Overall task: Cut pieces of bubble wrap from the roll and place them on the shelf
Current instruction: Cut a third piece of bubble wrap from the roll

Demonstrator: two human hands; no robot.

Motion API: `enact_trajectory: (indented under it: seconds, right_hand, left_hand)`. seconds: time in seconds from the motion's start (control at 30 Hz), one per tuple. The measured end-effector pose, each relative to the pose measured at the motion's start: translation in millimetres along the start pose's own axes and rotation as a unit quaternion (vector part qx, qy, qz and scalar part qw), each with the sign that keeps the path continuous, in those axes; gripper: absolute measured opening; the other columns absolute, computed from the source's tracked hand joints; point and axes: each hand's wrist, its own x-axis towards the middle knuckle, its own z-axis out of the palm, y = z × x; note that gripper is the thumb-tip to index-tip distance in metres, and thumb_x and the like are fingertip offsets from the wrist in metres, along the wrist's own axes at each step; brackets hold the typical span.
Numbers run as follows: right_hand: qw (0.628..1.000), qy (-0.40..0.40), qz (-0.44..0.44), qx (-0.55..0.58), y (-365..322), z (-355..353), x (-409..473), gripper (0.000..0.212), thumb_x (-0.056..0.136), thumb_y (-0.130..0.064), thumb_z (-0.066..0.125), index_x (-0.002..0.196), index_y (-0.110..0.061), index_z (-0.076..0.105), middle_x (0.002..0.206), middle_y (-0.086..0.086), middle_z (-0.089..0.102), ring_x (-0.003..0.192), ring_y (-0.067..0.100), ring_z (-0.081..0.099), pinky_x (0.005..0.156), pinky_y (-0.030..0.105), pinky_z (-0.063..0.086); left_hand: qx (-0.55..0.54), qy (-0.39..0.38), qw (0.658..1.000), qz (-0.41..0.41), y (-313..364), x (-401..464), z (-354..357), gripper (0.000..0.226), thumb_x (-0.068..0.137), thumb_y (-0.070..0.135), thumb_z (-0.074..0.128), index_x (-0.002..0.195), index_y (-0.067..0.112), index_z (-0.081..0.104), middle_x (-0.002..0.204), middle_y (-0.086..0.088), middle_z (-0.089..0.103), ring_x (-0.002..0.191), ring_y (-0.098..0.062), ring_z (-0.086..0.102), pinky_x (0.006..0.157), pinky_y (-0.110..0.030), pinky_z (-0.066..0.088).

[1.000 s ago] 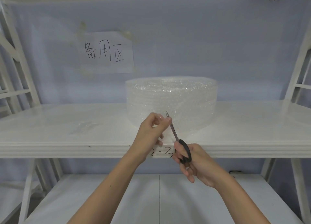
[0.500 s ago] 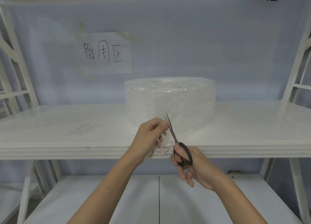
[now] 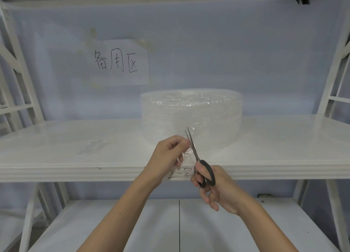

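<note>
Nearest to us, lower board: we see a white lower shelf under both forearms, with a seam running front to back down its middle.
Right hand: our right hand is closed around the black handles of the scissors, thumb and fingers through the loops, in front of the shelf edge.
Scissors: the blades point up and slightly left, a little parted at the tips, and lie against the loose clear sheet.
Left hand: our left hand pinches the free end of the bubble wrap between thumb and fingertips, just left of the blades and touching them.
Shelf edge: handwritten black marks sit on the front lip, partly hidden by both hands.
Shelf: the white shelf carries the roll near its middle.
Cut piece: a small clear piece lies flat on the shelf, well to the left of the hands.
Roll: the bubble wrap roll stands on its flat end just behind the hands.
Back wall: a paper sign with handwritten characters is stuck to the pale wall above and left of the roll.
</note>
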Motion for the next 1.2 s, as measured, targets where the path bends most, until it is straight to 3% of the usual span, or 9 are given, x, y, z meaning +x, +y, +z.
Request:
enact_trajectory:
  seconds: [0.27,0.4,0.6,0.77,0.9,1.1,1.2]
  right_hand:
    - [1.0,0.01,-0.011,-0.016,-5.7,4.1,3.1,0.049,0.076,-0.059,0.062,0.058,-0.015,0.05,0.072,0.007,0.052,0.031,0.015,0.04,0.029,0.017,0.029]
    - [0.998,0.021,-0.009,-0.06,-7.7,5.0,3.5,0.049,0.079,-0.058,0.058,0.06,-0.013,0.053,0.05,0.013,0.045,0.026,0.015,0.034,0.033,0.018,0.028]
    - [1.0,0.013,-0.011,-0.008,-7.1,4.5,3.9,0.053,0.07,-0.064,0.062,0.06,-0.013,0.05,0.073,0.008,0.054,0.03,0.015,0.039,0.029,0.017,0.028]
    - [1.0,0.008,-0.004,-0.001,-14.2,6.2,4.7,0.062,0.071,-0.07,0.064,0.066,-0.011,0.045,0.069,0.004,0.055,0.029,0.014,0.038,0.029,0.016,0.025]
    - [0.999,0.027,-0.012,-0.028,-14.9,4.1,4.9,0.053,0.071,-0.061,0.059,0.065,-0.01,0.045,0.061,0.007,0.052,0.025,0.012,0.033,0.03,0.014,0.024]
    - [0.999,0.03,-0.009,-0.026,-15.2,2.0,3.9,0.052,0.067,-0.061,0.063,0.063,-0.012,0.045,0.065,0.002,0.054,0.028,0.013,0.034,0.031,0.015,0.024]
    - [0.999,0.031,-0.005,-0.035,-17.3,1.9,3.1,0.052,0.07,-0.06,0.064,0.063,-0.013,0.044,0.064,0.001,0.054,0.029,0.014,0.033,0.031,0.016,0.024]
  left_hand:
    - [-0.004,-0.007,1.0,0.004,-1.2,0.4,-1.2,0.025,0.096,0.019,0.06,0.071,0.016,0.065,0.065,0.009,0.057,0.055,-0.011,0.049,0.05,-0.027,0.045]
    - [-0.008,-0.004,1.0,0.006,-1.2,0.3,-1.3,0.024,0.096,0.018,0.06,0.073,0.014,0.065,0.065,0.008,0.057,0.055,-0.012,0.048,0.048,-0.027,0.045]
    - [0.012,-0.022,1.0,0.007,-3.0,0.1,-1.6,0.028,0.096,0.018,0.06,0.068,0.019,0.065,0.065,0.007,0.058,0.056,-0.011,0.049,0.052,-0.025,0.045]
    - [0.025,-0.038,0.999,0.009,-2.6,-2.6,-0.8,0.026,0.096,0.015,0.059,0.07,0.018,0.064,0.062,0.01,0.057,0.055,-0.007,0.049,0.054,-0.017,0.042]
    - [0.024,-0.045,0.999,0.01,-2.4,-1.5,-2.9,0.028,0.096,0.016,0.06,0.068,0.019,0.063,0.06,0.01,0.057,0.056,-0.008,0.05,0.054,-0.018,0.043]
    - [-0.012,-0.037,0.999,-0.004,2.5,-1.4,-2.5,0.035,0.086,0.048,0.061,0.066,0.019,0.064,0.065,0.011,0.059,0.056,-0.012,0.05,0.05,-0.026,0.047]
    - [-0.02,-0.011,1.0,-0.003,2.2,-0.1,-0.7,0.037,0.094,0.044,0.057,0.071,0.015,0.062,0.065,0.007,0.057,0.055,-0.014,0.05,0.05,-0.031,0.046]
